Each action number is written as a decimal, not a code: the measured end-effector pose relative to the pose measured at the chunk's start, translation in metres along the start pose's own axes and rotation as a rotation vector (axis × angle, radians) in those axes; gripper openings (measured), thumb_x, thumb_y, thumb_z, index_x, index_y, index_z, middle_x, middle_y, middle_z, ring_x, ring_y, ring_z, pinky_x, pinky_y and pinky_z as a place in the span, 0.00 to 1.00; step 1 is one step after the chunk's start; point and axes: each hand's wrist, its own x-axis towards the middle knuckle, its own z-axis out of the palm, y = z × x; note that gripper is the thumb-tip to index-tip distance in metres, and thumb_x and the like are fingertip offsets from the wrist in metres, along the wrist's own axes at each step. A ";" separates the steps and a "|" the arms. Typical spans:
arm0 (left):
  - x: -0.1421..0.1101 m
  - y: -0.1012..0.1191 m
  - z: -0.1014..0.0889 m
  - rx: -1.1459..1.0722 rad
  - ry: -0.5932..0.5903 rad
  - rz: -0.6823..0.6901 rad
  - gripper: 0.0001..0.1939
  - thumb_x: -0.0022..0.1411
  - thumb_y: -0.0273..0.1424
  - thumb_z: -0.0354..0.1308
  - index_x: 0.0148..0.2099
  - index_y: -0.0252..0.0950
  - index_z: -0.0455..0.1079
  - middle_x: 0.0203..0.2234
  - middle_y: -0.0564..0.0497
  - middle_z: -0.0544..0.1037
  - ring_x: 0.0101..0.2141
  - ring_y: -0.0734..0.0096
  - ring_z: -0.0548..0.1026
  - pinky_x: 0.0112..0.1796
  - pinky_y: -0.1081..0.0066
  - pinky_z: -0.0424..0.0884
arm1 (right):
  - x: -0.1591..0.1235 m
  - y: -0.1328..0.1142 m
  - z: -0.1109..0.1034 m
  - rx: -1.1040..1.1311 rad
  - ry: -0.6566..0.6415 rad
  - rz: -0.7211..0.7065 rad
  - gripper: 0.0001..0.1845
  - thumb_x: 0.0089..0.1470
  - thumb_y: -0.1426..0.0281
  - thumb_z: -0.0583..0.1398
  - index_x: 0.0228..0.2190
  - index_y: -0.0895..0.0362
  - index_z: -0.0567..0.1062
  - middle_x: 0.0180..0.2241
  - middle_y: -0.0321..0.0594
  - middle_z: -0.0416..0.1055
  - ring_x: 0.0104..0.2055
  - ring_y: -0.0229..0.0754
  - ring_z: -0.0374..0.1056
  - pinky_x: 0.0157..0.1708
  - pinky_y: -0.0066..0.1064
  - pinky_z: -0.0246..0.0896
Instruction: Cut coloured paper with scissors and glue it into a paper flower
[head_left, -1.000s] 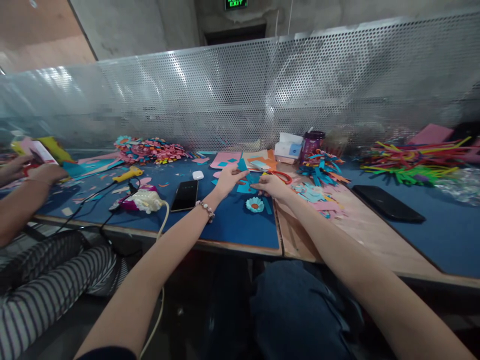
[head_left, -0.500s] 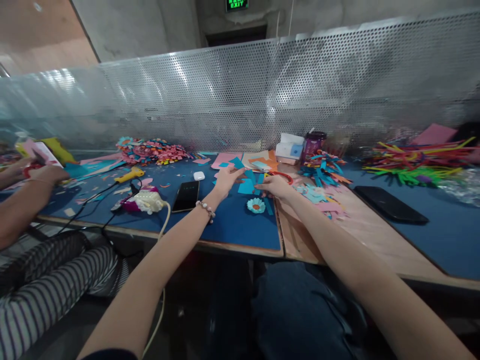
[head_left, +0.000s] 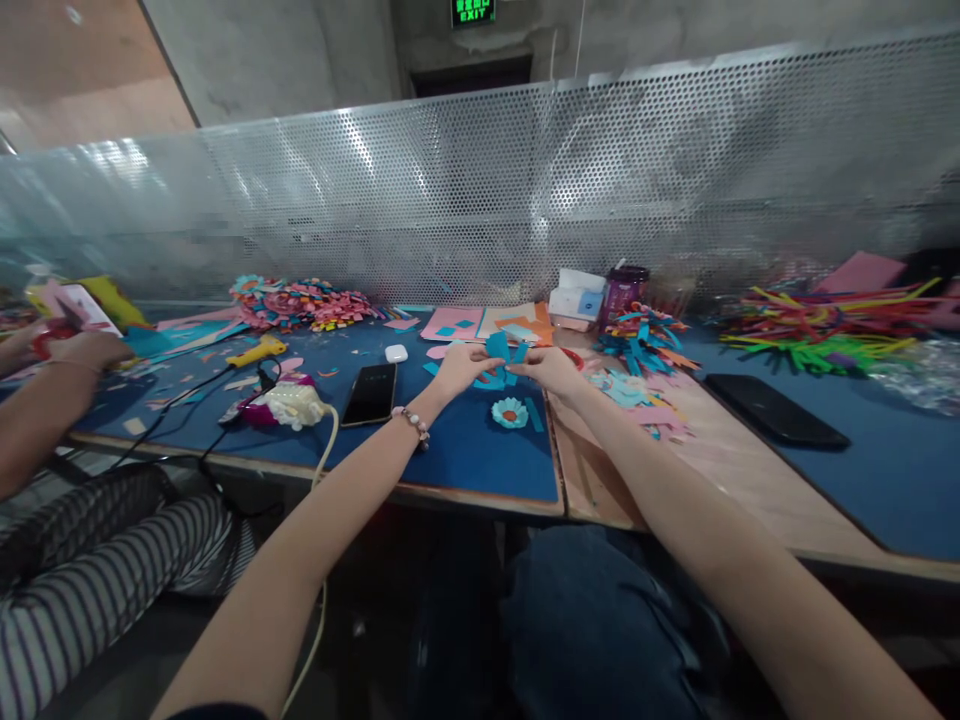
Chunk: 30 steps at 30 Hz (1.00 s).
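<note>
My left hand [head_left: 461, 370] is closed, its fingertips pinching a piece of blue paper [head_left: 498, 346] just above the table. Opposite it, my right hand [head_left: 553, 370] pinches at the right side of the same blue bit, where a narrow strip shows; whether these are one piece or two I cannot tell. More blue paper pieces [head_left: 491, 382] lie beneath the fingers. A light-blue paper flower [head_left: 510, 413] with a brown-orange centre lies nearer me, beside a blue paper strip [head_left: 534, 414]. Partly hidden behind my right hand is a red-orange handle loop [head_left: 573, 358].
A phone [head_left: 370, 393], a white earbud case [head_left: 396, 353] and a power strip [head_left: 296, 402] with a yellow glue gun [head_left: 257, 351] lie left. Paper-strip piles and a dark flat device [head_left: 776, 410] lie right. A perforated metal screen [head_left: 450, 200] stands behind. A co-worker's hands [head_left: 82, 350] hold scissors at far left.
My hands have come together over the blue pieces. The blue paper is now lifted between my fingertips. My right hand has moved slightly left and covers more of the red-orange handle.
</note>
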 end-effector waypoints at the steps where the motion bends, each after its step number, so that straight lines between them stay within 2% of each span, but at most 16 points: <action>1: 0.000 -0.001 0.001 -0.006 -0.008 -0.006 0.14 0.51 0.40 0.63 0.31 0.32 0.72 0.23 0.49 0.77 0.24 0.71 0.75 0.26 0.71 0.73 | 0.000 0.001 0.001 -0.015 -0.002 0.002 0.28 0.35 0.47 0.64 0.15 0.58 0.64 0.14 0.28 0.52 0.18 0.30 0.47 0.19 0.26 0.39; 6: 0.000 -0.002 0.001 -0.028 -0.044 -0.024 0.13 0.50 0.39 0.63 0.32 0.32 0.73 0.23 0.49 0.77 0.24 0.72 0.75 0.27 0.71 0.74 | 0.000 0.005 0.003 -0.062 -0.029 -0.002 0.27 0.36 0.47 0.64 0.17 0.59 0.68 0.15 0.28 0.52 0.19 0.30 0.46 0.20 0.27 0.39; 15: 0.000 -0.005 0.001 -0.033 -0.064 -0.102 0.16 0.49 0.42 0.64 0.27 0.32 0.71 0.23 0.47 0.77 0.25 0.69 0.77 0.31 0.68 0.75 | -0.001 -0.002 0.008 -0.189 0.021 -0.073 0.27 0.38 0.50 0.63 0.13 0.57 0.60 0.15 0.28 0.50 0.20 0.30 0.45 0.21 0.28 0.39; 20: -0.001 -0.003 -0.002 -0.025 -0.073 -0.048 0.15 0.51 0.42 0.62 0.31 0.33 0.72 0.24 0.48 0.77 0.27 0.68 0.77 0.30 0.68 0.74 | 0.003 -0.001 0.006 -0.198 0.089 -0.140 0.18 0.44 0.58 0.63 0.18 0.57 0.64 0.18 0.31 0.59 0.23 0.35 0.52 0.24 0.29 0.45; 23: -0.001 -0.004 -0.004 0.016 -0.039 -0.054 0.15 0.50 0.42 0.62 0.27 0.34 0.70 0.22 0.49 0.77 0.26 0.68 0.77 0.29 0.68 0.74 | 0.004 -0.003 0.001 -0.216 0.123 -0.156 0.13 0.47 0.63 0.60 0.19 0.56 0.64 0.19 0.33 0.61 0.23 0.36 0.54 0.25 0.30 0.46; 26: 0.000 -0.006 -0.004 0.017 -0.029 -0.086 0.16 0.50 0.42 0.63 0.25 0.34 0.68 0.22 0.48 0.77 0.26 0.67 0.77 0.29 0.68 0.74 | 0.003 -0.007 -0.001 -0.214 0.062 -0.182 0.11 0.50 0.66 0.57 0.20 0.56 0.64 0.20 0.34 0.61 0.24 0.37 0.55 0.26 0.29 0.47; 30: 0.000 -0.008 -0.004 -0.009 -0.073 -0.076 0.16 0.51 0.42 0.62 0.27 0.33 0.70 0.23 0.47 0.77 0.26 0.68 0.77 0.31 0.67 0.75 | 0.001 -0.010 0.000 -0.250 -0.004 -0.236 0.10 0.48 0.68 0.58 0.20 0.56 0.64 0.20 0.33 0.62 0.25 0.37 0.56 0.27 0.29 0.47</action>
